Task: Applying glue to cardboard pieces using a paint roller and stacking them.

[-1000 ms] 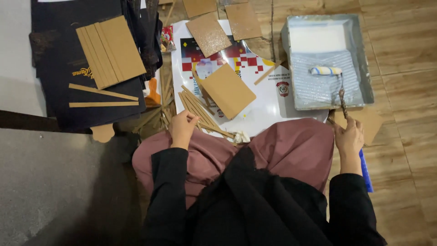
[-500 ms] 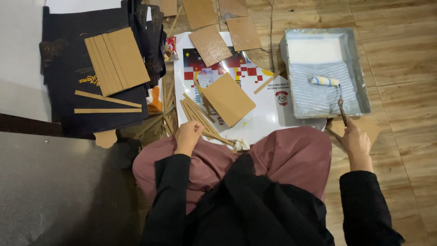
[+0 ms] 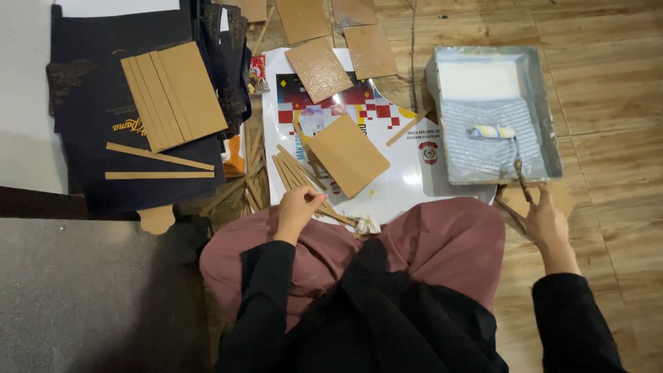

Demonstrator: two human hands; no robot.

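Left hand [image 3: 298, 207] pinching thin cardboard strips [image 3: 304, 181]; right hand [image 3: 545, 222] gripping roller handle [image 3: 523, 181] beside ribbed metal tray [image 3: 552, 148].

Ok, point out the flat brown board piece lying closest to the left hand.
The square board on the white poster, just above the left hand; the other boards lie further up or on the dark sheets.

Ahead of the right hand [image 3: 545, 224], passage is blocked by the paint tray [image 3: 549, 121]; bare floor [image 3: 608, 90] is left beyond. The left hand [image 3: 297, 211] is hemmed in by cardboard strips [image 3: 293, 173] and a cardboard sheet [image 3: 347, 153].
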